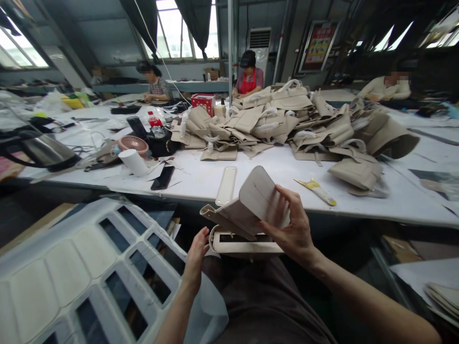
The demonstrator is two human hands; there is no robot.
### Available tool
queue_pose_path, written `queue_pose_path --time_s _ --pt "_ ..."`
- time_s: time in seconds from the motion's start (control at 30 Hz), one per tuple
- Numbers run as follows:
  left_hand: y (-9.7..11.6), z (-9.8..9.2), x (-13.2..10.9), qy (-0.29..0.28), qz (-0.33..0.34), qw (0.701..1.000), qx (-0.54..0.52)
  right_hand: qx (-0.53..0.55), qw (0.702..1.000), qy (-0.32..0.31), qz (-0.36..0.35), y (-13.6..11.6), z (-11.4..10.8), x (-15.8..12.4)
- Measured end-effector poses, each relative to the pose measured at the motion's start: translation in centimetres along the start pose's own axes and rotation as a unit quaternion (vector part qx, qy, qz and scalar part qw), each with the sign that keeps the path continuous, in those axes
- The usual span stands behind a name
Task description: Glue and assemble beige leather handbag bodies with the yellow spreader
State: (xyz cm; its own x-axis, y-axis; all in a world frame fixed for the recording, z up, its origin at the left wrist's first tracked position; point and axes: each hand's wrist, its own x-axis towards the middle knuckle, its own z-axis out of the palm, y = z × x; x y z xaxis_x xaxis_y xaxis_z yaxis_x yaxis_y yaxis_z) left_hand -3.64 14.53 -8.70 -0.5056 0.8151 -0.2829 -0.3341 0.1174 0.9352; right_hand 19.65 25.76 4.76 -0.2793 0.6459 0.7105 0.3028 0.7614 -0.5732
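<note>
My right hand [292,229] grips a beige leather bag piece [251,205], fingers pressed on its curved flap, holding it over my lap just before the table edge. My left hand [196,255] is at the piece's lower left corner, fingers curled toward it, touching or nearly touching its edge. A flat beige strip [226,185] lies on the white table [279,172] just beyond the piece.
A big pile of beige bag parts [287,124] covers the table's middle. A yellow-handled tool [317,190], black phone [163,177], pink fan [133,143] and paper roll [133,162] lie nearby. A white plastic crate [82,267] stands at my left. Three people work at far tables.
</note>
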Motion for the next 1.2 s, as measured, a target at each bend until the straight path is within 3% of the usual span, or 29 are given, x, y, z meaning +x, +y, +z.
queue_pose_path --time_s 0.07,0.17,0.37,0.5,0.73,0.9,1.1,1.2 --pt "-2.1 0.3 0.4 -0.028 -0.065 0.996 -0.055 -0.004 1.0 0.0 -0.01 0.4 0.9 -0.6" --pt "-3.9 1.0 0.5 -0.05 -0.112 0.985 -0.125 -0.056 0.998 -0.032 -0.015 1.0 1.5 -1.6" --pt "-6.0 1.6 1.2 -0.055 -0.119 0.975 -0.179 -0.251 0.951 -0.147 -0.102 2.5 0.4 -3.0" --pt "-6.8 1.8 1.6 -0.043 -0.13 0.971 -0.196 -0.305 0.923 -0.193 -0.131 2.9 0.5 -3.3" --pt "-6.6 2.1 1.3 -0.063 -0.142 0.963 -0.219 -0.232 0.901 -0.343 -0.13 2.9 2.9 -2.8" --pt "-5.8 2.4 1.2 -0.098 -0.173 0.949 -0.246 -0.127 0.869 -0.467 -0.104 2.8 2.8 -0.9" --pt "-3.9 3.2 0.6 -0.158 -0.208 0.926 -0.274 -0.106 0.839 -0.518 -0.131 2.2 2.5 -0.2" --pt "-3.9 3.3 0.6 -0.114 -0.216 0.937 -0.248 -0.09 0.831 -0.54 -0.1 3.1 2.8 -0.1"
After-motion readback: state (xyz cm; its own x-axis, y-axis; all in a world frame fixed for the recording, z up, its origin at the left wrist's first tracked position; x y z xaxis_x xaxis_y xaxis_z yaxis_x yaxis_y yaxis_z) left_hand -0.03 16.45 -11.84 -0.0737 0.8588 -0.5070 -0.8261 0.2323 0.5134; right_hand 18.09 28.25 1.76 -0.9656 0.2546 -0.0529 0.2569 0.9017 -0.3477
